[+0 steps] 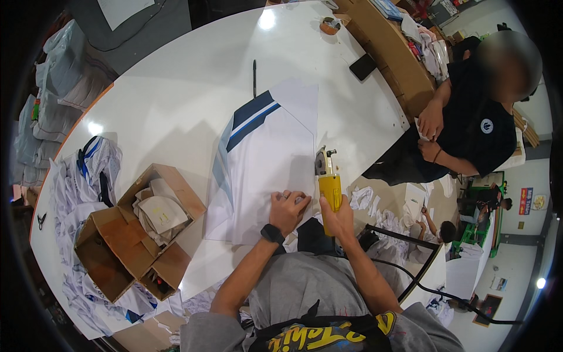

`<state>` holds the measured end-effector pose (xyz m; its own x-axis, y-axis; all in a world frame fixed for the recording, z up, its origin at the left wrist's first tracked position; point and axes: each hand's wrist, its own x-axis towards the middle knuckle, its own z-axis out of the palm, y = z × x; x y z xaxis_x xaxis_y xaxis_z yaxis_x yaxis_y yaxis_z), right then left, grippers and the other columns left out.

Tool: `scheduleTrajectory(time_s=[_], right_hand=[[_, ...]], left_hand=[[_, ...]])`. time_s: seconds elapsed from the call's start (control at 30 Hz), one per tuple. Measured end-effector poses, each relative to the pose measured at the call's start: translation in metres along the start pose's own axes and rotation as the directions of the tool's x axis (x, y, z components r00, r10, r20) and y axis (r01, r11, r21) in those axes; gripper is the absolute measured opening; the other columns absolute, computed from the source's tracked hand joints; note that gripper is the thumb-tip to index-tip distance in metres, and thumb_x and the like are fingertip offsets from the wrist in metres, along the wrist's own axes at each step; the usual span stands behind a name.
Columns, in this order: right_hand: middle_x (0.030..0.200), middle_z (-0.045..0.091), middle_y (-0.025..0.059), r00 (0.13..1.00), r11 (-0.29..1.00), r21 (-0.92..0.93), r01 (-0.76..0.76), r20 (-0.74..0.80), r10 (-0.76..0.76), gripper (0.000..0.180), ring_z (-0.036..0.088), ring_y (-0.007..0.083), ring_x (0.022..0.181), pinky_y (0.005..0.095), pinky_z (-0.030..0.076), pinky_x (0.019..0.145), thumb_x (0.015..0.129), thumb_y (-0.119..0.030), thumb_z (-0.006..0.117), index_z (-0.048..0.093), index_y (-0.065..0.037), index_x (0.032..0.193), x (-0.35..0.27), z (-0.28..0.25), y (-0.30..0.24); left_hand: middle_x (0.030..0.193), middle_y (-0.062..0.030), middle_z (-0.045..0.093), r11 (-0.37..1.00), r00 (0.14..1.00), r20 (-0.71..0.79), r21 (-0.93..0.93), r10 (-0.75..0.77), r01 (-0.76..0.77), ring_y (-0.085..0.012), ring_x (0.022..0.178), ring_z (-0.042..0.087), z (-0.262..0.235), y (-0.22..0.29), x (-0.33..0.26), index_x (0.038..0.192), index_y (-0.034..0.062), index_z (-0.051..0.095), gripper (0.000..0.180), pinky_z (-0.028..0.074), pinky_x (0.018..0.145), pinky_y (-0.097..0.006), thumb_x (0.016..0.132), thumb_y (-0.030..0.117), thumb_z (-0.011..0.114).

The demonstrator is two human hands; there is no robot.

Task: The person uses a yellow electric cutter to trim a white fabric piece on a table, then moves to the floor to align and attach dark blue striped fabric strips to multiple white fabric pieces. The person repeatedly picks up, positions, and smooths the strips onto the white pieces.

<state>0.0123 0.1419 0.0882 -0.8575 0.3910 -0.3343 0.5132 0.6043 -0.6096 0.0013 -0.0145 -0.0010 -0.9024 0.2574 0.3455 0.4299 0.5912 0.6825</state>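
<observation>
- White cloth, stacked flat in several plies with a navy and pale-blue striped band at its far end: the fabric stack (264, 170) lies at the middle of the white surface (176, 88) and serves as the landmark here.
- Left hand (287, 208): spread flat, palm down, pressing the near edge of the stack; a dark watch sits on the wrist.
- Right hand (338, 218): wrapped closed around the yellow handle of a powered fabric cutter (326, 176), which stands at the stack's right edge, its metal head pointing away.
- Risk, as a judgement: the pressing fingers lie just beside the cutter; a slip or a bunching ply could bring them to the blade or spoil the cut line. The trailing black cord could also snag.
- Left of the stack: an open brown cardboard box (126, 234) holding folded pieces.
- Beyond the stack: a slim black pen (254, 76).
- Right of the stack: a seated person in dark clothing (469, 129).
</observation>
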Motion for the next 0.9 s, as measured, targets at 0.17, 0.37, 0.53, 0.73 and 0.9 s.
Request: scheduleTrajectory(time_s=[0.17, 0.37, 0.53, 0.73, 0.9], right_hand=[[0.092, 0.068, 0.0272, 1.0, 1.0, -0.023, -0.011, -0.001, 0.011, 0.055, 0.069, 0.0389, 0.088, 0.0431, 0.053, 0.077, 0.087, -0.042, 0.07, 0.057, 0.008, 0.105, 0.008, 0.001, 0.0], [0.092, 0.067, 0.0287, 1.0, 1.0, -0.021, 0.002, -0.009, -0.002, 0.057, 0.069, 0.0397, 0.087, 0.0435, 0.053, 0.077, 0.086, -0.043, 0.07, 0.056, 0.009, 0.105, 0.017, 0.002, -0.006], [0.09, 0.067, 0.0281, 0.999, 0.999, -0.041, 0.028, -0.026, -0.029, 0.058, 0.068, 0.0395, 0.085, 0.0436, 0.052, 0.075, 0.086, -0.045, 0.069, 0.056, 0.009, 0.104, 0.03, 0.004, -0.012], [0.092, 0.068, 0.0275, 1.0, 0.999, -0.036, 0.027, -0.008, -0.028, 0.06, 0.069, 0.0392, 0.087, 0.0434, 0.052, 0.076, 0.085, -0.047, 0.069, 0.056, 0.009, 0.104, 0.054, 0.004, -0.019], [0.093, 0.068, 0.0277, 0.999, 0.998, -0.039, 0.053, -0.008, -0.053, 0.061, 0.069, 0.0388, 0.089, 0.0434, 0.053, 0.078, 0.085, -0.049, 0.069, 0.057, 0.008, 0.104, 0.08, 0.004, -0.025]], left_hand=[[0.098, 0.0043, 0.063, 1.0, 1.0, 0.024, 0.002, 0.013, -0.013, -0.0186, 0.088, 0.058, -0.001, -0.001, -0.001, 0.103, 0.0198, 0.072, 0.023, 0.038, 0.082, -0.044, 0.08, 0.015, 0.072], [0.098, 0.005, 0.063, 1.0, 1.0, 0.013, -0.006, 0.01, -0.01, -0.018, 0.088, 0.058, -0.001, -0.001, 0.0, 0.102, 0.0198, 0.072, 0.022, 0.037, 0.081, -0.043, 0.081, 0.015, 0.071], [0.097, 0.0061, 0.064, 1.0, 1.0, 0.003, -0.013, -0.008, 0.008, -0.0158, 0.086, 0.058, 0.0, 0.0, 0.0, 0.102, 0.0215, 0.073, 0.023, 0.036, 0.084, -0.042, 0.08, 0.014, 0.071], [0.096, 0.0064, 0.064, 1.0, 1.0, 0.009, -0.005, -0.023, 0.023, -0.0154, 0.085, 0.058, 0.0, 0.001, 0.001, 0.101, 0.0221, 0.074, 0.024, 0.036, 0.085, -0.042, 0.08, 0.013, 0.071], [0.104, 0.0038, 0.064, 1.0, 0.999, 0.037, 0.016, -0.005, 0.004, -0.0182, 0.09, 0.058, 0.001, -0.001, -0.001, 0.101, 0.02, 0.072, 0.021, 0.038, 0.083, -0.043, 0.081, 0.015, 0.07]])
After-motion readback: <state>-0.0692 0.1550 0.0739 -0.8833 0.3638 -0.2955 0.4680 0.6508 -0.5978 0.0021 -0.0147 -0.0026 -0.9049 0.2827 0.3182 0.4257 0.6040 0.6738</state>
